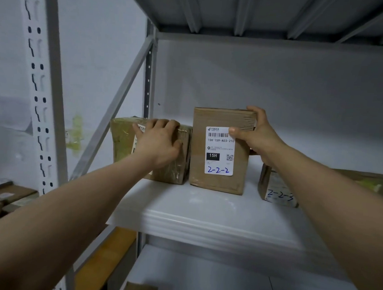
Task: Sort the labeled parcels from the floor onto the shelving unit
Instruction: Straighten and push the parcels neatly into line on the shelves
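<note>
A brown cardboard parcel (215,184) stands upright on the white shelf (205,223), its label marked 2-2-2 in blue. My right hand (255,138) grips its upper right corner, thumb on the label, fingers over the top edge. To its left sits a tape-wrapped parcel (123,138); my left hand (160,141) lies over its front and top, fingers curled on the upper edge. A third parcel (278,191) marked 2-2-3 stands to the right, partly hidden by my right forearm.
The shelf above (256,14) hangs low over the parcels. A slotted white upright (37,96) and a grey diagonal brace (113,111) stand at the left. More boxes (10,199) lie low at the far left. A lower shelf (203,275) shows below.
</note>
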The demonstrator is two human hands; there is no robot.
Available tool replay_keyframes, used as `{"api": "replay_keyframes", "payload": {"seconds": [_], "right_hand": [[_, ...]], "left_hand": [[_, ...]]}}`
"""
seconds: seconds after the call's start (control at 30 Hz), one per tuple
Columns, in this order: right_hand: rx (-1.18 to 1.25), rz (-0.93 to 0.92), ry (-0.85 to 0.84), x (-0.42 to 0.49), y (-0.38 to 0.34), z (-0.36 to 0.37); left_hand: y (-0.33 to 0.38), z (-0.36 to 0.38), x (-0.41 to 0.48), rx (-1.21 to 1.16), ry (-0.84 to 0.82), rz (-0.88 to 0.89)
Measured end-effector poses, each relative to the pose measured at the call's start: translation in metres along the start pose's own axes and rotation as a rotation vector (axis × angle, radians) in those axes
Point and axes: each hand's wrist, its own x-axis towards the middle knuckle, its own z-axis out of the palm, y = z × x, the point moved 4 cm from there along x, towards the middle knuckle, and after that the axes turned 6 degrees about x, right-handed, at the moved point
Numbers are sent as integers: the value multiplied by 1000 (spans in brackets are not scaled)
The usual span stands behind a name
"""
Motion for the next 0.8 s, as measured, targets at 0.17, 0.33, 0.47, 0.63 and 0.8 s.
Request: {"api": "replay_keyframes", "payload": {"seconds": [0.17, 0.33, 0.47, 0.63, 0.8], "right_hand": [[6, 44, -19, 4, -2, 10], [-9, 61, -18, 6, -4, 9], [-39, 59, -30, 5, -6, 7], [-171, -8, -40, -9, -11, -8], [-479, -48, 64, -16, -15, -66]], "left_hand": [[-6, 2, 3, 10, 22, -12], [-6, 3, 9, 11, -7, -44], [6, 0, 8, 18, 4, -123], [45, -31, 2, -169, 411, -112], [119, -47, -5, -314, 546, 214]]}}
